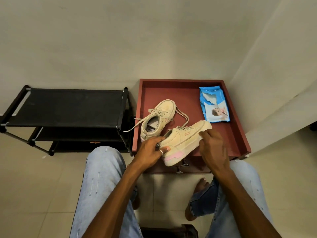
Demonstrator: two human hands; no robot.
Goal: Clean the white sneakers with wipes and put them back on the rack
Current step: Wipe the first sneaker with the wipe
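Note:
Two off-white sneakers are at the reddish-brown table (pixel 236 134). The far sneaker (pixel 158 117) lies on the table with its laces loose. The near sneaker (pixel 181 140), with a pink heel patch, is tilted on its side above the table's front edge. My left hand (pixel 151 150) grips its heel and collar. My right hand (pixel 214 148) holds its toe end, fingers curled over the sole edge; a bit of white shows under the fingers, which may be a wipe. A blue wipes pack (pixel 214 104) lies at the table's back right.
A black shoe rack (pixel 68 107) with fabric shelves stands to the left of the table, against the wall. My knees in light jeans and bare feet are below, on the tiled floor (pixel 34 186). A wall corner juts out on the right.

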